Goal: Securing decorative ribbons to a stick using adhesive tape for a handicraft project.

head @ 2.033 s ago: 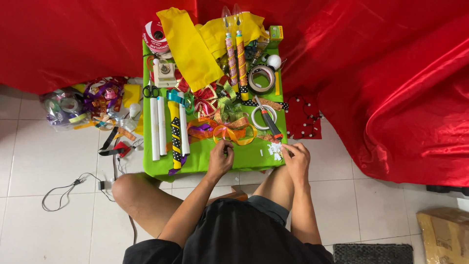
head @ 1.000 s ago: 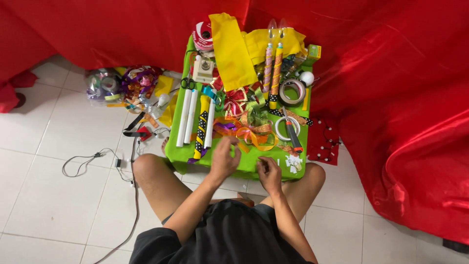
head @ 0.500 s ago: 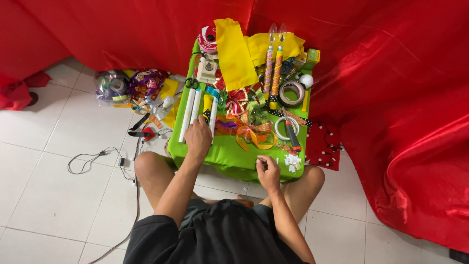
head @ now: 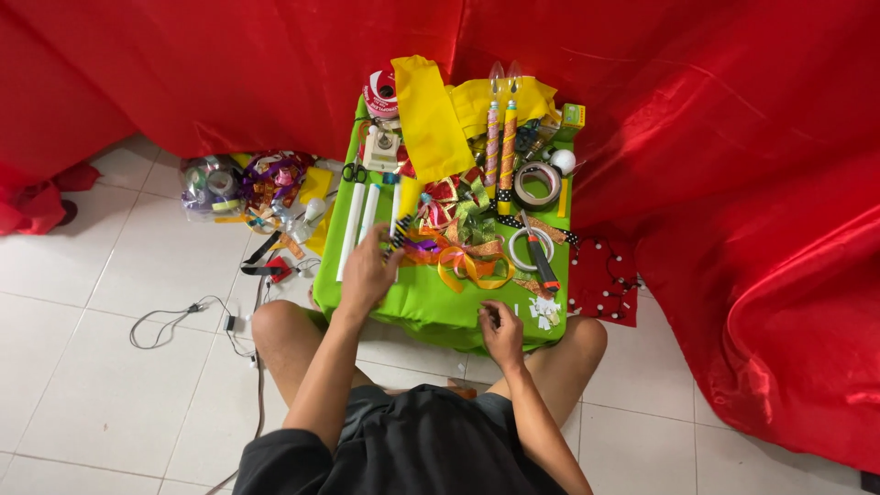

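Left hand has its grip closed around the near end of a black-and-white spotted stick, which lies tilted on the green counter just beside three white tubes. Right hand rests at the counter's near edge, fingers pressed together in a pinch on something too small to identify, close to small white scraps. Orange ribbon and a tape roll lie further back, amid mixed craft clutter.

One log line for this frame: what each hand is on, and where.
left hand: grips dotted stick beside white tubes | right hand: at green table front edge, contents unclear | ribbons between hands
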